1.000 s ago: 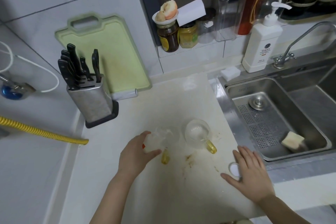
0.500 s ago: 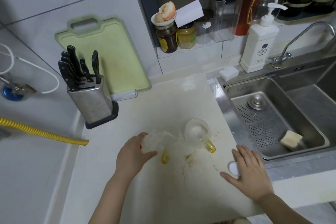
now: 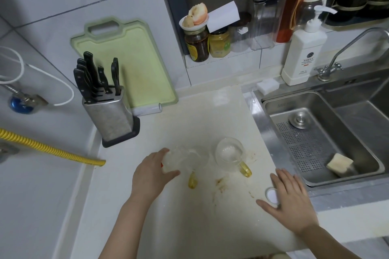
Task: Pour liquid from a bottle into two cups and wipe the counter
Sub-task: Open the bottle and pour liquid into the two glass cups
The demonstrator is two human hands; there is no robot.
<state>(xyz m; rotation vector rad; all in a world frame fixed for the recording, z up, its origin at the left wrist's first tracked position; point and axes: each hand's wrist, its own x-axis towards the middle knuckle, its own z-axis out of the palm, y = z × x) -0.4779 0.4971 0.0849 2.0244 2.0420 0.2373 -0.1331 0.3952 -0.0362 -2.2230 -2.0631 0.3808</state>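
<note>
We hold the clear, crumpled plastic bottle (image 3: 179,160) in our left hand (image 3: 150,176), thumb and fingers curled round its lower body, tipped on its side with its mouth over the left clear glass cup with the amber handle (image 3: 197,161), just left of centre in the frame. We judge the pour into this first cup to be under way; the glare makes it hard to tell how much liquid is in it. The second clear glass cup with an amber handle (image 3: 230,153) stands just to its right, upright, and whether it holds anything we cannot tell. Our right hand (image 3: 291,198) lies flat with its fingers straight on the pale cream counter (image 3: 189,227) at the lower right, gripping nothing, just beside a small white round cap (image 3: 271,195), probably the bottle's.

Brown smears and spots (image 3: 221,183) mark the counter below and right of the cups, so the wiping is not yet done. A pale yellow sponge (image 3: 340,164) lies in the steel sink (image 3: 311,99) at the right, and a white block sponge (image 3: 268,87) sits on the rim above it; either might serve.

As for writing, the white pump bottle (image 3: 303,52) at the upper right carries a round dark logo and small print that is too fine to read, and the jar labels are likewise illegible.
</note>
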